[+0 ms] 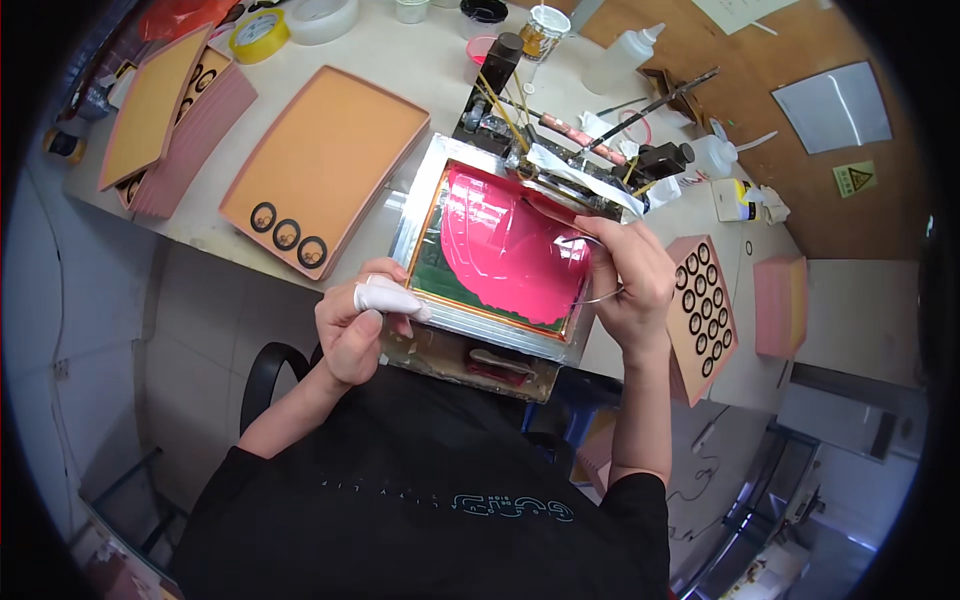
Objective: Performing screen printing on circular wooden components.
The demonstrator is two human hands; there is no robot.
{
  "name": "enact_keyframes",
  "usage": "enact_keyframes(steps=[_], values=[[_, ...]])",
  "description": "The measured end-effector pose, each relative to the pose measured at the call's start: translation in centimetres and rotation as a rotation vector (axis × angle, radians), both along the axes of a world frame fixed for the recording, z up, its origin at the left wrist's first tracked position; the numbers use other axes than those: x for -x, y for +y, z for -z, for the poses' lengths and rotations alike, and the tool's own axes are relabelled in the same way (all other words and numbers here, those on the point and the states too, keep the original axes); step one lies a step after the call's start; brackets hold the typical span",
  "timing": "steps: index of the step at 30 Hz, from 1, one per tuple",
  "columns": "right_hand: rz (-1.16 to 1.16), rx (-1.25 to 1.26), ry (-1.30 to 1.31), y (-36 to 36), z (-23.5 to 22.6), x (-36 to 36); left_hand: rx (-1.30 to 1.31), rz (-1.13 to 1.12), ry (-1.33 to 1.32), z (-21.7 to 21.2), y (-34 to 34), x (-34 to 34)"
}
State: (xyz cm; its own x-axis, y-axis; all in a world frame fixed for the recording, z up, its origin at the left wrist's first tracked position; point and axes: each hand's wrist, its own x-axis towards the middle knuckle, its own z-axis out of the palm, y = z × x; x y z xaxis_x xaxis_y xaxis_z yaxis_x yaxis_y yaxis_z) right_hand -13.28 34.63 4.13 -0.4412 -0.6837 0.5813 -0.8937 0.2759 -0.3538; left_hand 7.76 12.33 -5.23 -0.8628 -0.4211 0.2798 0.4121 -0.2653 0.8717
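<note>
A metal-edged printing screen (480,320) lies in front of me, with glossy pink ink (510,245) spread over its green mesh. My left hand (355,320) is at its near left corner, fingers curled round the edge; a white cover wraps one finger. Over the screen's right side, my right hand (635,275) is closed in a pinch on a thin, bent, shiny piece (603,297). Whether that piece is wire or clear sheet I cannot tell. The screen's far side meets a black clamp mount (490,95) with rods and yellow bands.
To the left lies an orange tray (330,140) with three black rings (286,235). Stacked trays (190,130) stand farther left. On the right, another tray (690,350) carries rows of rings. A squeeze bottle (622,60) and a paint can (545,32) stand behind.
</note>
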Motion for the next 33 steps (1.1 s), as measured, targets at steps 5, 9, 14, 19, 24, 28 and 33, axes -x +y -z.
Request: enact_keyframes(steps=[5,9,14,19,24,28,33], values=[[0.031,-0.151,0.003,0.4,-1.5,-1.6,-0.089,0.010,0.024,0.2,0.1,0.6],[0.004,-0.175,-0.048,0.8,-1.9,-5.3,-0.148,-0.043,0.036,-0.5,0.5,0.0],[0.038,-0.192,-0.092,0.7,-3.8,-5.1,-0.136,-0.009,-0.035,-1.8,0.8,-0.2],[0.192,-0.109,-0.225,-2.3,-6.5,2.6,0.449,-0.087,0.622,-10.6,-3.6,4.6],[0.482,0.023,-0.239,1.4,-6.0,6.3,1.065,-0.443,-0.071,-11.8,-11.3,2.0],[0.677,-0.086,-0.413,7.3,1.8,1.9,1.385,-0.483,-0.513,-5.0,-15.6,-1.8],[0.407,0.022,-0.530,3.5,3.4,-4.1,1.454,-0.402,-0.664,-4.1,-15.2,-1.9]])
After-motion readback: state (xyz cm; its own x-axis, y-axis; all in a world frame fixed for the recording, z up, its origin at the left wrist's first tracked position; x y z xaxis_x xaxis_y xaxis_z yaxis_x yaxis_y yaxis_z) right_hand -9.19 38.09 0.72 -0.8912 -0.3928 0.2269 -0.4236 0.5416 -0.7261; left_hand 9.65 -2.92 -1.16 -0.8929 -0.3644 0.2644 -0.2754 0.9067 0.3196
